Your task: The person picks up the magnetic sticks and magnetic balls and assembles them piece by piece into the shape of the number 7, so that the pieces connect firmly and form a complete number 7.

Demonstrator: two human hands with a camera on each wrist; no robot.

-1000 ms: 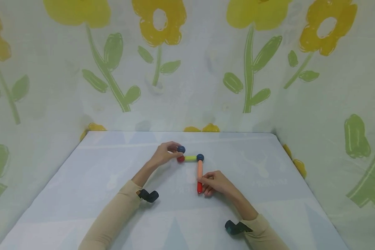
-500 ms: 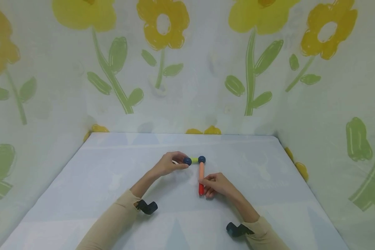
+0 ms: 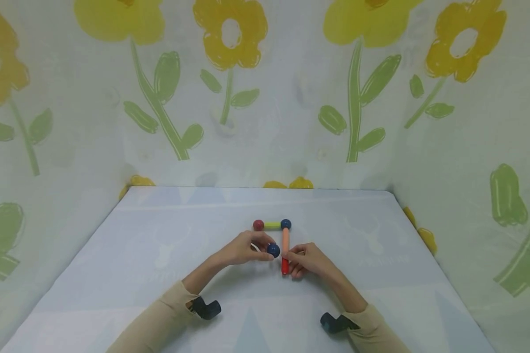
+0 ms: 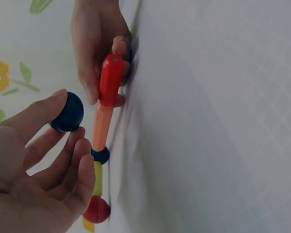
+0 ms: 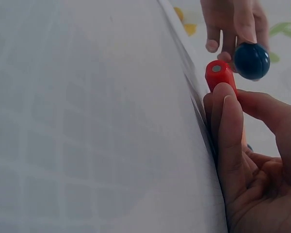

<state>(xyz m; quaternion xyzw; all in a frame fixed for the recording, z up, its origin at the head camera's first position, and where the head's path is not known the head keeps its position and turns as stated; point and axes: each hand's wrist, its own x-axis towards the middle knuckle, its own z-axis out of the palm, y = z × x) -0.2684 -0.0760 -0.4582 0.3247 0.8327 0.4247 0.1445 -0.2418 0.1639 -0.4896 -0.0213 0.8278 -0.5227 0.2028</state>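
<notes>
My left hand (image 3: 244,249) pinches a dark blue ball (image 3: 273,250) between thumb and fingers, held just left of the rods. My right hand (image 3: 310,261) grips a red rod (image 3: 284,266) joined end to end with an orange rod (image 3: 285,239). At the orange rod's far end sits another blue ball (image 3: 286,224). From that ball a yellow-green rod (image 3: 272,225) runs left to a red ball (image 3: 258,225). In the right wrist view, a grey disc shows in the red rod's free end (image 5: 216,69), with the held blue ball apart from it.
The pieces lie on a white, faintly patterned tabletop (image 3: 194,211). Behind and at both sides hang white walls (image 3: 287,142) with printed yellow flowers. A dark wrist camera (image 3: 206,309) is strapped to the left forearm, another (image 3: 335,323) to the right.
My left hand has carried the blue ball away from the red ball, toward me and to the right, close to the red rod. My right hand keeps its grip in nearly the same place.
</notes>
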